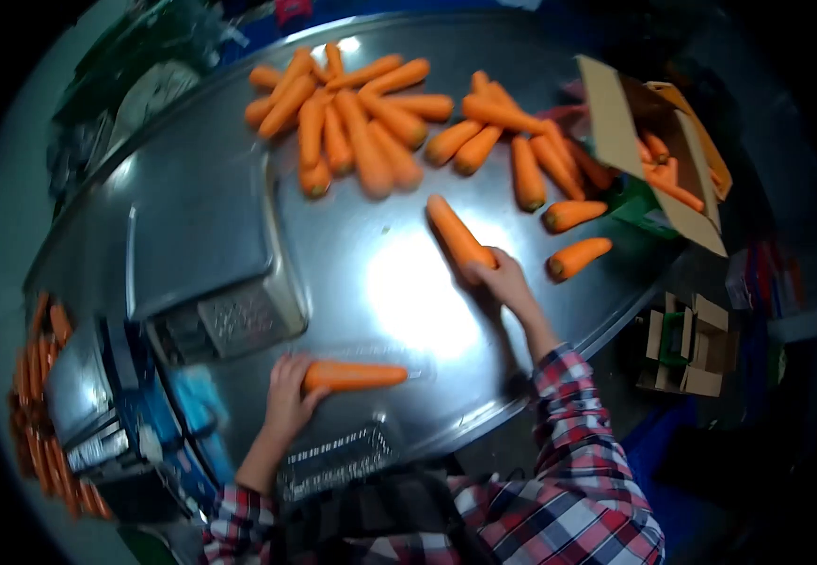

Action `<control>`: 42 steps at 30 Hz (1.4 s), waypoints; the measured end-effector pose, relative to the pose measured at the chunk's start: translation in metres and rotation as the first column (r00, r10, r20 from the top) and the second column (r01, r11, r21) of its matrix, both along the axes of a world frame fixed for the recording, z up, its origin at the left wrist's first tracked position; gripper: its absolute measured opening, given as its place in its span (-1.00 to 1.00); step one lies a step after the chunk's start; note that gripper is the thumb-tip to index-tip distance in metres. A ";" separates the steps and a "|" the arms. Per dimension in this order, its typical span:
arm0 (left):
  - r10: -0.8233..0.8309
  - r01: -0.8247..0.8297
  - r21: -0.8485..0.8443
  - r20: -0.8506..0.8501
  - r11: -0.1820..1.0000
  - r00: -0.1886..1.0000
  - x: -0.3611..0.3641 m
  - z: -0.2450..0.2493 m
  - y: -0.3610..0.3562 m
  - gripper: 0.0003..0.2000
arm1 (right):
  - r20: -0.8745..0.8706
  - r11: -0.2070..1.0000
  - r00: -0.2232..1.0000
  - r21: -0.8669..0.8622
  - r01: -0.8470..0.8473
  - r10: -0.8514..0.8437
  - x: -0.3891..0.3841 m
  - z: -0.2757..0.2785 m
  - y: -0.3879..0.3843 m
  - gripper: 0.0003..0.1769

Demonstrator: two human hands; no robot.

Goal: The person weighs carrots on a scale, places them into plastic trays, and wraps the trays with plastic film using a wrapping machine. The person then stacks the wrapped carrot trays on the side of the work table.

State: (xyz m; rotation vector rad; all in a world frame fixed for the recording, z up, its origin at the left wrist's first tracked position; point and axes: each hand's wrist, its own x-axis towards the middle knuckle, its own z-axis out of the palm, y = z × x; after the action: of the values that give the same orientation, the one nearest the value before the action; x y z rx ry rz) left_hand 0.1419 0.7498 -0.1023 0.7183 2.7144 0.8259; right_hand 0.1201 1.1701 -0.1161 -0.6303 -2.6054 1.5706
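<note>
My left hand [288, 388] is closed round the thick end of a carrot [360, 375], low over the steel table. The thin end of that carrot points right. Farther up and to the right, my right hand [503, 281] grips a second carrot [456, 231] by its lower end; its other end points up toward the pile. A loose pile of carrots [352, 132] lies at the far side of the table, and more carrots [526, 174] spread to the right. Two single carrots [578, 256] rest nearer the right edge.
A metal-topped scale [201, 231] stands on the table [352, 282] at left. Near me is a dark slotted tray [333, 461]. An open cardboard box [616, 113] holding carrots sits at right, with another box [707, 348] lower down. Bagged carrots [41, 414] are far left.
</note>
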 end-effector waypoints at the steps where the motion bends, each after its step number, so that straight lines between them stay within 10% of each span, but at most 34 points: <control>1: 0.012 -0.012 0.000 0.010 1.000 1.000 -0.002 0.006 0.003 -0.43 | -0.048 0.994 0.993 0.014 -0.105 0.105 0.015 0.009 -0.012 -0.45; 6: 0.048 -0.052 0.060 0.056 0.997 0.997 0.000 0.009 0.004 -0.44 | -0.054 0.806 0.825 0.261 -0.532 0.562 0.064 0.050 -0.074 -0.31; 15: 0.031 -0.074 0.194 0.213 0.978 0.977 -0.002 0.011 -0.023 -0.44 | -0.023 0.807 0.838 0.283 -0.518 0.545 0.093 0.038 -0.117 -0.48; 18: 0.208 -0.320 0.246 0.393 0.915 0.896 -0.006 0.005 -0.027 -0.44 | 0.038 0.990 0.993 -0.095 -0.104 0.108 0.109 0.004 -0.115 -0.58; 22: 0.195 -0.496 0.273 0.686 0.824 0.701 -0.011 0.005 -0.023 -0.47 | 0.293 0.830 0.939 -0.558 0.014 0.181 0.109 -0.006 -0.124 -0.68; 25: 0.175 -0.308 0.247 0.445 0.919 0.878 -0.014 0.003 -0.026 -0.52 | 0.221 0.872 0.965 -0.489 -0.016 0.142 0.107 -0.013 -0.128 -0.82; 33: 0.208 -0.424 0.506 0.427 0.751 0.880 -0.005 0.085 -0.060 -0.61 | 0.007 0.888 0.999 -0.458 -0.035 0.044 0.091 0.079 -0.172 -0.92; 42: 0.510 -0.536 0.504 0.204 0.677 0.835 -0.003 0.149 -0.336 -0.61 | -0.269 0.864 0.927 -0.362 -0.350 0.263 0.001 0.137 -0.436 -0.94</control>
State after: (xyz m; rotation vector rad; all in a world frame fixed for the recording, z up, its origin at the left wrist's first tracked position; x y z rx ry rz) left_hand 0.1392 0.4141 0.0469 -0.0526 2.6650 1.7730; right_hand 0.1215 0.7338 0.0211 -0.0340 -2.3224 2.1667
